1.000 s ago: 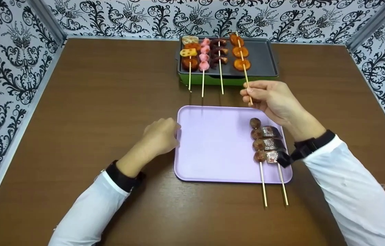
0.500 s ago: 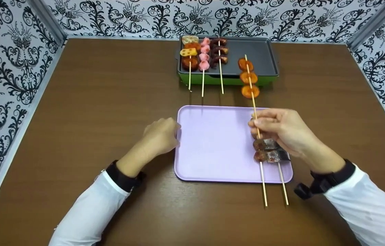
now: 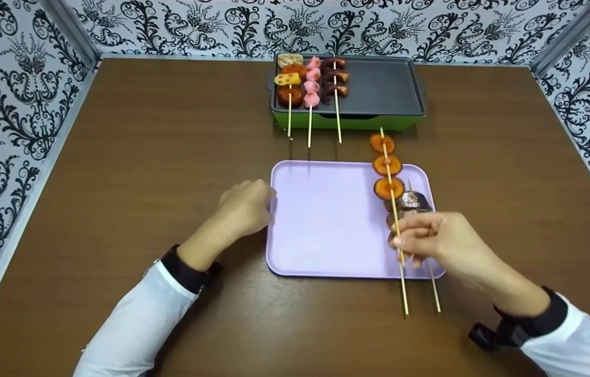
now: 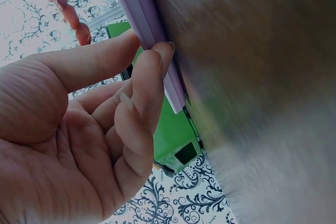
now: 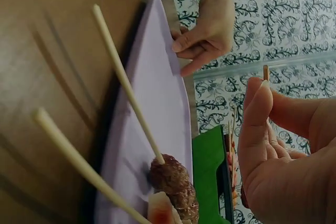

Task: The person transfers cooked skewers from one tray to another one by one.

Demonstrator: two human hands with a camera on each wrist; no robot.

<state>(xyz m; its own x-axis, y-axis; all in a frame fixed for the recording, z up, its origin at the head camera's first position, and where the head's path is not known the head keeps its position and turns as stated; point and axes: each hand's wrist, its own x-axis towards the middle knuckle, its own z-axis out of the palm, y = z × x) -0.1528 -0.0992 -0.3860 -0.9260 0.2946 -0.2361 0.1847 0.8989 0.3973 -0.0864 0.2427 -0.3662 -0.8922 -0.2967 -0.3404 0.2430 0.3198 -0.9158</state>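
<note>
My right hand point(image 3: 444, 243) pinches the stick of a skewer with several round orange slices point(image 3: 388, 166), held above the right part of a lilac tray point(image 3: 326, 220). Beneath it on the tray lie a skewer of brown meatballs point(image 5: 170, 174) and a skewer of dark, silvery chunks point(image 3: 413, 200). Both are partly hidden by the hand and the orange slices; their sticks jut over the near edge. At the tray's left edge, my left hand point(image 3: 246, 209) pinches the rim between thumb and fingers, plainest in the left wrist view.
Behind the tray stands a green grill point(image 3: 383, 86) with a dark grey plate. A mixed skewer point(image 3: 288, 79), a pink ball skewer point(image 3: 312, 84) and a dark reddish-brown skewer point(image 3: 335, 77) lie on its left half. Patterned panels point(image 3: 253, 26) border the brown table point(image 3: 169, 131).
The right hand has lifted the orange-slice skewer off the grill and brought it toward me, over the tray's right side. My left hand has stayed on the tray's edge.
</note>
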